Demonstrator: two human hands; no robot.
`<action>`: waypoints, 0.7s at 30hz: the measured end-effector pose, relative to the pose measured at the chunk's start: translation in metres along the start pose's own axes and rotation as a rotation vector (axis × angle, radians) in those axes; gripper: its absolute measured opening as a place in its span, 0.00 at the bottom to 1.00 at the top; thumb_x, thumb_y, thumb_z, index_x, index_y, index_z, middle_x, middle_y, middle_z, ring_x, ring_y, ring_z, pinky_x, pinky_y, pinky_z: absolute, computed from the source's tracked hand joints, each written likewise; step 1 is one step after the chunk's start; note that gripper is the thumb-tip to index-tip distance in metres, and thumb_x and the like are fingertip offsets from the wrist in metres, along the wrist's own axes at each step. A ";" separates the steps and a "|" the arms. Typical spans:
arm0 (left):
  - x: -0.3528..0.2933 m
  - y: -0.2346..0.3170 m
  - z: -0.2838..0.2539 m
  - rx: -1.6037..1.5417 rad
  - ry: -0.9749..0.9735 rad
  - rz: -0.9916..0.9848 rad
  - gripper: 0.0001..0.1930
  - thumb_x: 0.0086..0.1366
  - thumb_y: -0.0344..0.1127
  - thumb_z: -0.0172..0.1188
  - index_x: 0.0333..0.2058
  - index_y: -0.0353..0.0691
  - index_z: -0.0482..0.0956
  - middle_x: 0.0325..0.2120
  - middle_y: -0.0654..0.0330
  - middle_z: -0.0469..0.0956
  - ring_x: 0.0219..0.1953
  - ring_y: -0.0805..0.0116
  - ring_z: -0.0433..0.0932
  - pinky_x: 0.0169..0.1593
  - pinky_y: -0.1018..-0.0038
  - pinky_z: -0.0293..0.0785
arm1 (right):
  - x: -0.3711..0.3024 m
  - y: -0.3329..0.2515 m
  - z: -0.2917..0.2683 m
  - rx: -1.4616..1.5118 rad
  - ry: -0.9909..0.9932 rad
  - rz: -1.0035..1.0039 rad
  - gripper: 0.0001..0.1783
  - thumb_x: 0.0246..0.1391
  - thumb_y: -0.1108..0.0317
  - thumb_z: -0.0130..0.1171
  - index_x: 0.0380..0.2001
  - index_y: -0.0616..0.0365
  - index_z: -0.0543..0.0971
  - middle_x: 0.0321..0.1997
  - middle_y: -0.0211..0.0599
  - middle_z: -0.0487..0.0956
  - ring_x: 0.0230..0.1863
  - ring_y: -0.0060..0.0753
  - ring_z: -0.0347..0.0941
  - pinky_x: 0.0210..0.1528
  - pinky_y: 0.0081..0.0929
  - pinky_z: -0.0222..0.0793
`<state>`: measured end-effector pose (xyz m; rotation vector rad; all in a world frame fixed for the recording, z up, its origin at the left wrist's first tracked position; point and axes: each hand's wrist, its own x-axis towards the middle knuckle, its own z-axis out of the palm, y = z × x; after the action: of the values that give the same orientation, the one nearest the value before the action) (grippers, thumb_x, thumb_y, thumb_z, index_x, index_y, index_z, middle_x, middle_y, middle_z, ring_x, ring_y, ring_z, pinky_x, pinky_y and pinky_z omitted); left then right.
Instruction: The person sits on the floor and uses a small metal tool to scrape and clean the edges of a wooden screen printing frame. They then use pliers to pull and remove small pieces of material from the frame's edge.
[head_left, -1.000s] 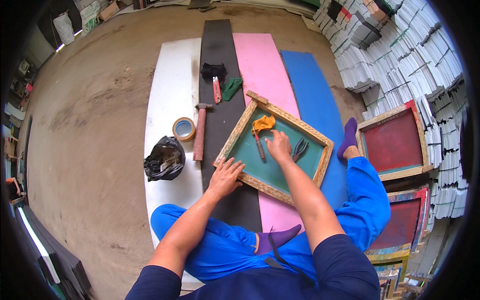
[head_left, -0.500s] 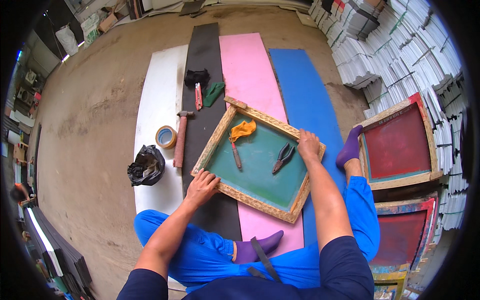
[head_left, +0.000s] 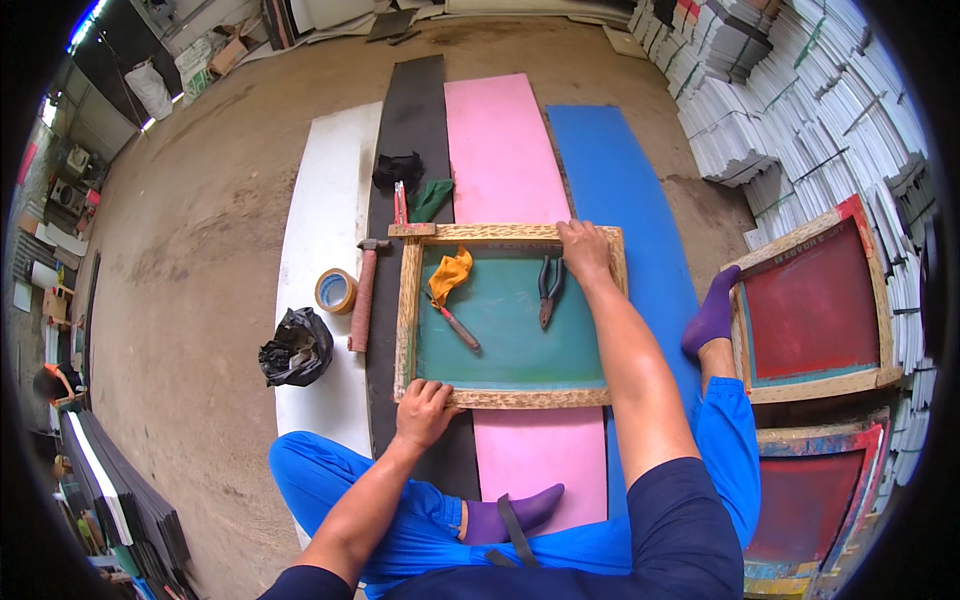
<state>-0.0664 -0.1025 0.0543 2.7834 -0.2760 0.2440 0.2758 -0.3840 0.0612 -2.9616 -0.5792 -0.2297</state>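
Observation:
A wooden frame (head_left: pixel 520 399) stretched with green mesh lies over the coloured boards in front of me, its sides almost square to me. My left hand (head_left: pixel 424 411) is closed around its near bar by the left corner. At the far bar, toward the right, my right hand (head_left: pixel 586 251) grips with fingers bent over the wood. Dark-handled pliers (head_left: pixel 545 300) rest on the mesh beside my right hand. Left of them are a crumpled orange cloth (head_left: pixel 451 274) and a slim red-and-grey handled tool (head_left: pixel 460 328) whose tip I cannot make out.
Left of the frame are a hammer (head_left: pixel 363 300), a tape roll (head_left: pixel 349 301) and a black plastic bag (head_left: pixel 298 350). Beyond it lie a green cloth (head_left: pixel 432 201) and a red-handled tool (head_left: pixel 400 205). Red-meshed frames (head_left: pixel 826 384) and white stacks (head_left: pixel 728 130) stand at right.
Both hands have turned the frame counterclockwise, from slanted to nearly square with me. Pliers, cloth and slim tool have turned along with it. My right hand has shifted left and farther away.

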 end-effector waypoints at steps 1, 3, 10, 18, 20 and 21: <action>-0.001 0.002 0.001 -0.002 0.014 -0.028 0.26 0.45 0.43 0.79 0.44 0.41 0.83 0.40 0.59 0.81 0.46 0.54 0.77 0.52 0.62 0.77 | 0.004 -0.009 -0.004 0.018 -0.070 -0.001 0.20 0.61 0.71 0.53 0.55 0.47 0.82 0.50 0.39 0.83 0.53 0.45 0.79 0.56 0.43 0.75; 0.004 0.011 0.004 -0.030 0.047 -0.065 0.26 0.45 0.43 0.79 0.44 0.41 0.83 0.41 0.59 0.81 0.47 0.54 0.77 0.52 0.62 0.77 | -0.007 -0.012 0.005 0.046 -0.029 -0.167 0.23 0.60 0.72 0.52 0.57 0.44 0.81 0.58 0.37 0.81 0.60 0.43 0.76 0.56 0.44 0.75; 0.005 0.010 0.004 -0.083 0.021 -0.084 0.25 0.45 0.37 0.79 0.44 0.42 0.83 0.42 0.59 0.82 0.48 0.54 0.78 0.51 0.61 0.78 | -0.080 -0.010 0.020 0.010 -0.065 -0.506 0.18 0.62 0.69 0.53 0.53 0.48 0.83 0.61 0.38 0.79 0.70 0.40 0.67 0.63 0.45 0.71; 0.001 0.007 0.003 -0.011 0.055 -0.052 0.24 0.46 0.40 0.79 0.43 0.42 0.83 0.40 0.61 0.81 0.47 0.56 0.77 0.52 0.62 0.77 | -0.096 -0.003 -0.009 -0.137 -0.219 -0.256 0.07 0.58 0.67 0.59 0.39 0.55 0.80 0.44 0.38 0.83 0.54 0.44 0.77 0.54 0.44 0.76; 0.004 0.005 0.004 -0.008 0.055 -0.040 0.25 0.46 0.41 0.79 0.43 0.44 0.83 0.40 0.62 0.81 0.46 0.57 0.77 0.51 0.63 0.77 | -0.106 -0.001 -0.009 -0.018 -0.271 -0.166 0.09 0.58 0.67 0.59 0.41 0.56 0.77 0.41 0.46 0.84 0.47 0.50 0.82 0.48 0.50 0.79; 0.004 0.006 0.006 -0.010 0.038 -0.042 0.24 0.46 0.41 0.79 0.43 0.44 0.83 0.40 0.61 0.81 0.47 0.56 0.77 0.51 0.62 0.77 | -0.114 0.000 -0.008 -0.002 -0.302 -0.111 0.11 0.57 0.67 0.60 0.43 0.56 0.76 0.41 0.49 0.85 0.46 0.51 0.83 0.48 0.51 0.79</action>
<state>-0.0631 -0.1105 0.0516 2.7684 -0.2085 0.2837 0.1705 -0.4267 0.0501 -2.9888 -0.7782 0.2129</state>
